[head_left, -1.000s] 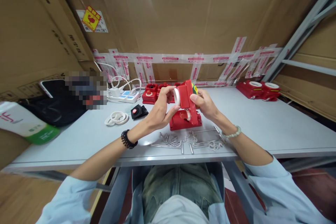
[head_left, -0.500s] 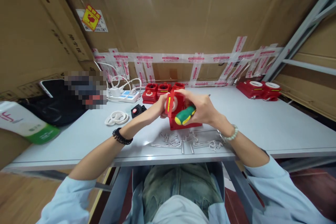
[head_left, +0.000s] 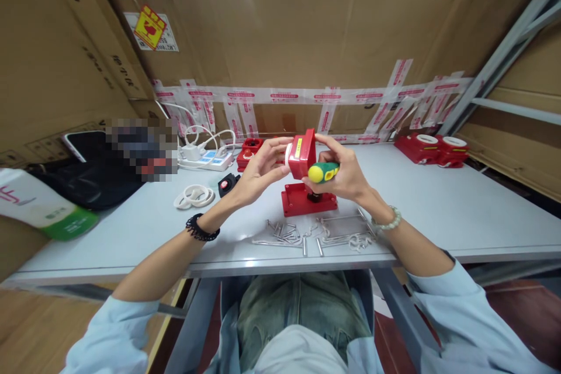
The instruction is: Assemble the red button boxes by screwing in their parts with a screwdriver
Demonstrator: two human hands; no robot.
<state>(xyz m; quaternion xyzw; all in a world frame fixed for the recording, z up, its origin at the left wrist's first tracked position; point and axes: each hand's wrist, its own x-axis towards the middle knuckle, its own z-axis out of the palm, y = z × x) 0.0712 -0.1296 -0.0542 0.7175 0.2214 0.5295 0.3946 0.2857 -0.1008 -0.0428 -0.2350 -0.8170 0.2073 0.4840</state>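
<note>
"Head view: where's the red housing (head_left: 302,158)?"
"Held up sideways, above the red base plate (head_left: 295,203)."
"Grips?"
"Right grip (head_left: 335,163) wrapped around the green-and-yellow handle (head_left: 323,173), fingers also on the housing's edge. Left grip (head_left: 274,158) brackets the white ring (head_left: 287,154); can't tell if it pinches."
"Doing it well?"
"I'd brace the ring, turn the housing slowly, angle that handle clear. Loose screws (head_left: 287,235) lie near on the bench (head_left: 416,204); mind sleeves."
</note>
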